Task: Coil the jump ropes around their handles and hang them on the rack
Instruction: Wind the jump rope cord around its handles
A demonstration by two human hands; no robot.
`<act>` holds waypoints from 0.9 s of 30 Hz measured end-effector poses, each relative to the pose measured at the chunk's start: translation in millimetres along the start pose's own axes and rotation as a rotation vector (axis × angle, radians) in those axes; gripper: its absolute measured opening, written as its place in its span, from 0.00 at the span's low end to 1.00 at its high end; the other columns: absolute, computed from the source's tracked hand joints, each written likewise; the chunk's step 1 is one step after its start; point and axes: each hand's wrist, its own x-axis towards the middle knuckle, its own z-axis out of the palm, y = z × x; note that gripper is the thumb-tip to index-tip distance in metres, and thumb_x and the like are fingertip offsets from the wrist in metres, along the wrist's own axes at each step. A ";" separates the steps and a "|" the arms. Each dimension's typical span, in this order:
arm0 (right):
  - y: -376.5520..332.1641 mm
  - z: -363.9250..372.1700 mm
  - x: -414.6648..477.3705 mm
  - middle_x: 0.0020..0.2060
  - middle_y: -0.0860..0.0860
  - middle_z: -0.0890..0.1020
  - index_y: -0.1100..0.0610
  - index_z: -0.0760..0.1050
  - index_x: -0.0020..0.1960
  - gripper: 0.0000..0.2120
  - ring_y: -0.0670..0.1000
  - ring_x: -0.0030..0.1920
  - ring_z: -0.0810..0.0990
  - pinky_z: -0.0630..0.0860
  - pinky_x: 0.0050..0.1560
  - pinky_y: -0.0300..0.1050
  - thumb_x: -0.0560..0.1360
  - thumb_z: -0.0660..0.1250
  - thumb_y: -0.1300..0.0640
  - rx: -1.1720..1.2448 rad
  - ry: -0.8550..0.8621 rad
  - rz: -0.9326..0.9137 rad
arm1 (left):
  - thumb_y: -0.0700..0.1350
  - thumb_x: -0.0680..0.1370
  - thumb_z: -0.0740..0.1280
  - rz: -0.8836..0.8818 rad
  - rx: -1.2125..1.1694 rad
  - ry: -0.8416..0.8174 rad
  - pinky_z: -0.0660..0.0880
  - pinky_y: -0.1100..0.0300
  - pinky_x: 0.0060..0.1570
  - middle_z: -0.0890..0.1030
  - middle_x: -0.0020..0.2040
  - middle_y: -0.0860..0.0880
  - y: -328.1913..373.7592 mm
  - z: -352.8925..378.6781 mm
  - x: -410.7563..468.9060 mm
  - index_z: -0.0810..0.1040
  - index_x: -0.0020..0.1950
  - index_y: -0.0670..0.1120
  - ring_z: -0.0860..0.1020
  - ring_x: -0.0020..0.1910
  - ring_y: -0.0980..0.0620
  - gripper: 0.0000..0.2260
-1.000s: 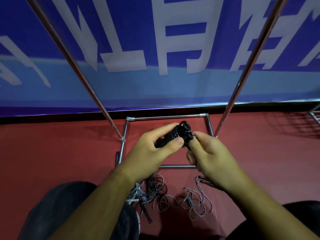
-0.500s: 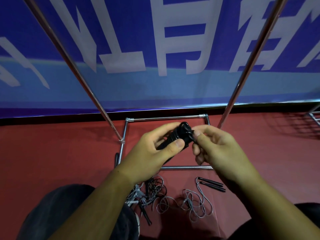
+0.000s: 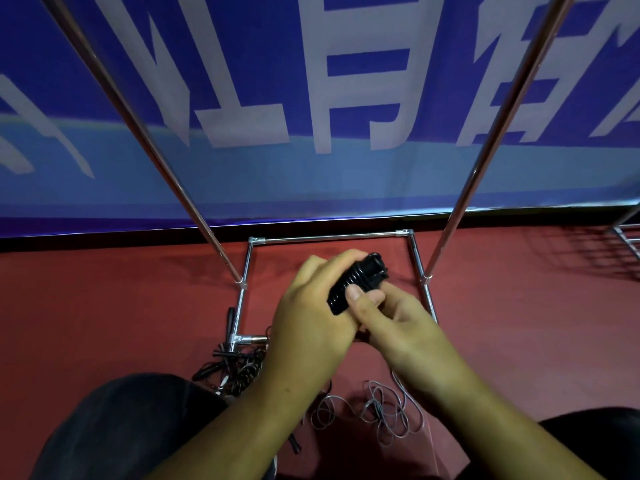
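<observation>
- The coiled black jump rope point(image 3: 358, 280) sat mid-view above the red floor point(image 3: 104, 306), its free end tilted toward 1 o'clock.
- The left hand point(image 3: 311, 320) had its grip clamped round the lower part of the bundle, fingers wrapped over the turns.
- The right hand point(image 3: 408, 334) pinched the bundle from 4 o'clock, thumb flat on the coils. Its other fingers were hidden beneath.
- The step looked like securing the last turns, so that thumb should pin the coils while the tail is tucked, or they may spring loose.
- The rack point(image 3: 329, 238) stood just beyond, uprights rising at 11 and 1 o'clock. Its hanging bar was out of view.
- A loose grey rope point(image 3: 381, 410) at 6 o'clock and a black tangle of ropes point(image 3: 239, 365) at 7 o'clock awaited coiling.
</observation>
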 end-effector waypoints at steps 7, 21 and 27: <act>4.2 -4.9 6.4 0.57 0.54 0.85 0.52 0.77 0.65 0.21 0.54 0.61 0.83 0.74 0.68 0.63 0.76 0.67 0.44 0.118 0.101 0.054 | 0.44 0.78 0.70 0.012 -0.016 -0.184 0.76 0.62 0.60 0.72 0.61 0.61 -2.5 9.3 -5.7 0.72 0.75 0.59 0.76 0.62 0.57 0.26; -13.2 -3.9 0.0 0.37 0.61 0.77 0.68 0.72 0.56 0.20 0.59 0.33 0.77 0.79 0.36 0.54 0.83 0.61 0.49 0.243 0.081 0.127 | 0.41 0.81 0.69 -0.141 -0.215 -0.192 0.80 0.51 0.52 0.85 0.42 0.56 -16.6 -7.6 14.6 0.81 0.51 0.59 0.83 0.45 0.56 0.11; -22.3 -9.2 -0.6 0.35 0.62 0.77 0.65 0.73 0.50 0.23 0.59 0.30 0.77 0.78 0.32 0.51 0.81 0.61 0.43 0.162 0.069 0.109 | 0.43 0.84 0.66 -0.017 -0.154 -0.249 0.77 0.63 0.50 0.80 0.48 0.53 -11.5 -8.5 12.9 0.82 0.59 0.50 0.81 0.48 0.56 0.08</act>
